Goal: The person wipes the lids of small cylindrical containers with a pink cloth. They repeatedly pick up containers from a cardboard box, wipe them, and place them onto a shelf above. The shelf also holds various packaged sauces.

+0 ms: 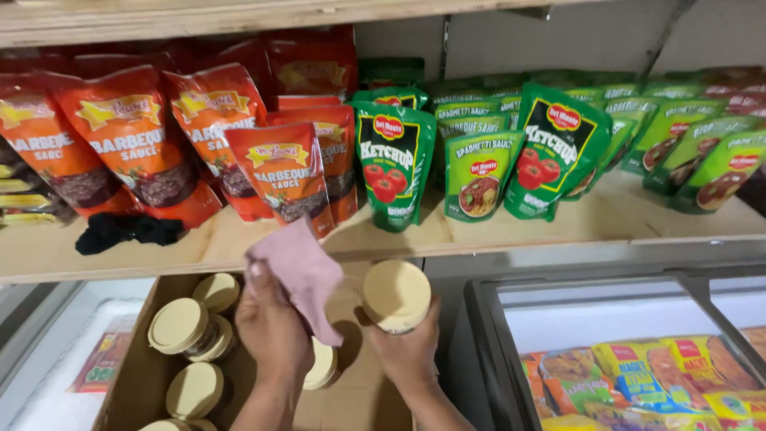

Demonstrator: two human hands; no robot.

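1. The jar (pixel 396 297) in the right hand (pixel 407 351) shows only its cream lid – the body is hidden behind the lid and the fingers.
2. The left hand (pixel 271 327) grips a pink cloth (pixel 302 275), which covers its fingertips and part of one jar (pixel 322 365) in the cardboard box (pixel 136 359).
3. Both forearms are cut off by the bottom edge.
4. The box runs past the bottom edge, and the lowest jar lid (pixel 167 425) is only half seen.
5. The rear pouches (pixel 479 108) on the wooden shelf (pixel 511 227) are hidden behind the front row.
6. The dark thing (pixel 128 230) on the shelf is too crumpled to tell – perhaps cloth.
7. The freezer packets (pixel 638 383) are cut off at the right and bottom edges.
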